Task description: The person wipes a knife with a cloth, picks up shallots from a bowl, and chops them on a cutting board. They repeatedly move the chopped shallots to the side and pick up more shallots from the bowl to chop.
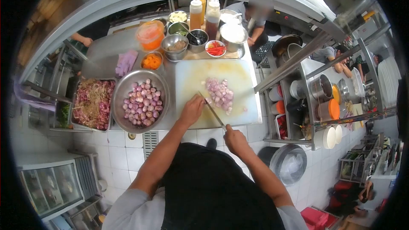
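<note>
Near the frame's centre, your right hand (pixel 235 140) grips a knife (pixel 215 113) over the cutting board (pixel 189 76); your left hand (pixel 192 109) curls by its tip, hold unclear.

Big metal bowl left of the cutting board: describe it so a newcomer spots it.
Find the white cutting board on the steel counter. Just left of it, by the counter's near edge, sits a wide round metal bowl. Unlike the rectangular tray farther left, tangled with stringy roots, it holds loose purple-and-white bulbs; it's the counter's largest bowl.
</note>
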`<state>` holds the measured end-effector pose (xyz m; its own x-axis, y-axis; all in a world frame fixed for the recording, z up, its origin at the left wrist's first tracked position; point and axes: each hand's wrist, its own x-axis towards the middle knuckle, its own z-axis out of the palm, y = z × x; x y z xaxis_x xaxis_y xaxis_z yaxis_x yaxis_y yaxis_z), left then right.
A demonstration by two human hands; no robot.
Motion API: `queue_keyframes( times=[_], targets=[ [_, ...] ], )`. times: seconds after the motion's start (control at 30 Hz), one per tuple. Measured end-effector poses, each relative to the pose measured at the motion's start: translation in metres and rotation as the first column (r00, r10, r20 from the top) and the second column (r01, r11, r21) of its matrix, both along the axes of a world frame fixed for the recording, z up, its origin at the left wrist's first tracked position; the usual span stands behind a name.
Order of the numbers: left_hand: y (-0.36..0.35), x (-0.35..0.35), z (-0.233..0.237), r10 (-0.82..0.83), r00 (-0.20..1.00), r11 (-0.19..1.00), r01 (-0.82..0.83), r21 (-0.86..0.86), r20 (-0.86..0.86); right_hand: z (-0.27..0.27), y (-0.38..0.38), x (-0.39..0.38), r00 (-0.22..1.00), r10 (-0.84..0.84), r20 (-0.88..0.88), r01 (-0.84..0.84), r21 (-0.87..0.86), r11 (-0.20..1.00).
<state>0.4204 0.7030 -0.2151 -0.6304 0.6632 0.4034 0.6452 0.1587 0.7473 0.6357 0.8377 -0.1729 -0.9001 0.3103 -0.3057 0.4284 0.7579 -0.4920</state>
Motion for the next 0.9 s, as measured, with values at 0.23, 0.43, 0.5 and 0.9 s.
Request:
queue_keyframes(
  times=[0.23,0.43,0.5,0.9],
  targets=[
    [0.000,0.004,-0.004,0.035,0.999,0.999,-0.035,-0.005,0.000,0.005,-0.003,0.007,0.999,-0.014,0.032,0.014,-0.012,1.000],
    [0.002,0.004,-0.003,0.038,0.999,0.999,-0.038,-0.006,0.000,0.003,0.003,-0.005,1.000,-0.006,-0.012,0.005,-0.012,1.000],
    [-0.001,0.004,-0.003,0.052,0.999,0.999,-0.052,-0.014,0.006,0.017,0.003,0.001,1.000,-0.008,0.005,0.008,-0.022,1.000],
    [0.004,0.003,-0.014,0.085,0.994,0.996,-0.083,-0.041,0.071,-0.003,0.005,0.014,1.000,0.012,-0.011,-0.012,0.012,1.000]
  ],
)
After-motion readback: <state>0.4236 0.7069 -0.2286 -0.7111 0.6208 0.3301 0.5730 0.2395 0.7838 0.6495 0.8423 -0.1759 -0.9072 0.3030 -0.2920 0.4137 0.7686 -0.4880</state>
